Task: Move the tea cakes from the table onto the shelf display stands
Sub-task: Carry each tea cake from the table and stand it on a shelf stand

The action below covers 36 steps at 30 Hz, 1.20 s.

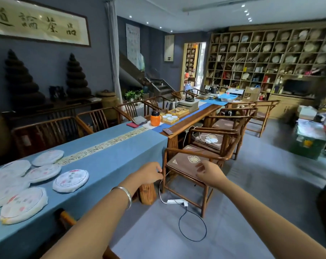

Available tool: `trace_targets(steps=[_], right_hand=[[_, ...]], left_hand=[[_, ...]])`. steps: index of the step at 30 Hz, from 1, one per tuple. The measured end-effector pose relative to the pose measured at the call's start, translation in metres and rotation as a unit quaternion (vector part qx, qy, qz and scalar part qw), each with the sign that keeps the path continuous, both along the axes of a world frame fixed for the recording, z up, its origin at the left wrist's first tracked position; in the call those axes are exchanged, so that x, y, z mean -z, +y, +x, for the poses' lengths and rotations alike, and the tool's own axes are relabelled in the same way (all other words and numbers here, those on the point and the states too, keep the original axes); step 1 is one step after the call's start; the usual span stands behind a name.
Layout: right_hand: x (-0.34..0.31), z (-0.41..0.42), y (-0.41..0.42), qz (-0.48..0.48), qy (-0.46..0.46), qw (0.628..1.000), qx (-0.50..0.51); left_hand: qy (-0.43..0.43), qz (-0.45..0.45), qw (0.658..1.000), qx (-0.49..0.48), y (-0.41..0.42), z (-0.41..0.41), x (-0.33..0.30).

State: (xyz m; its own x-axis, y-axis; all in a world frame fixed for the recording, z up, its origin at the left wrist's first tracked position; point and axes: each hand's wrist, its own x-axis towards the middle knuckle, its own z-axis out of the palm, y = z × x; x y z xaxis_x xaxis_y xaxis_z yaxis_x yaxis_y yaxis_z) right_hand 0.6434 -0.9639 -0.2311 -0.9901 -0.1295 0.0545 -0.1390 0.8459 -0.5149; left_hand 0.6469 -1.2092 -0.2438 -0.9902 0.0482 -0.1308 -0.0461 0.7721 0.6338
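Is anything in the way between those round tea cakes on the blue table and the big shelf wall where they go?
Yes. The tea cakes lie at the near left; the shelf wall stands far right. A row of wooden armchairs lines the table's edge, and a power strip with cables lies on the floor beside them.

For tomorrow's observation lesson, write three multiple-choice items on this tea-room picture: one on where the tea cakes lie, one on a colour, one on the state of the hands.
1. Where do the tea cakes lie?
A. on the blue tablecloth
B. on a chair
C. on the floor

2. What colour is the flask?
A. green
B. orange
C. white

3. What do the left hand and right hand hold?
A. a tea cake each
B. one cup
C. nothing

Answers: 1 A, the wrapped discs rest on the cloth at left; 2 B, its body is orange; 3 C, both hands are empty, in the air.
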Motion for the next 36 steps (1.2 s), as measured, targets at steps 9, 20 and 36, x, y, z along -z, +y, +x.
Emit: trace_targets(steps=[9,20,36], right_hand=[[0.019,-0.149,-0.097,0.015,-0.007,0.994,-0.105],[0.032,-0.33,-0.282,0.005,-0.043,0.942,-0.333],[0.125,-0.385,-0.468,0.039,-0.15,0.864,-0.479]], left_hand=[[-0.034,-0.033,0.997,-0.059,-0.089,-0.096,0.015],[-0.056,-0.033,0.944,-0.322,-0.24,-0.157,0.037],[-0.148,0.05,0.832,-0.533,-0.379,-0.145,0.14]])
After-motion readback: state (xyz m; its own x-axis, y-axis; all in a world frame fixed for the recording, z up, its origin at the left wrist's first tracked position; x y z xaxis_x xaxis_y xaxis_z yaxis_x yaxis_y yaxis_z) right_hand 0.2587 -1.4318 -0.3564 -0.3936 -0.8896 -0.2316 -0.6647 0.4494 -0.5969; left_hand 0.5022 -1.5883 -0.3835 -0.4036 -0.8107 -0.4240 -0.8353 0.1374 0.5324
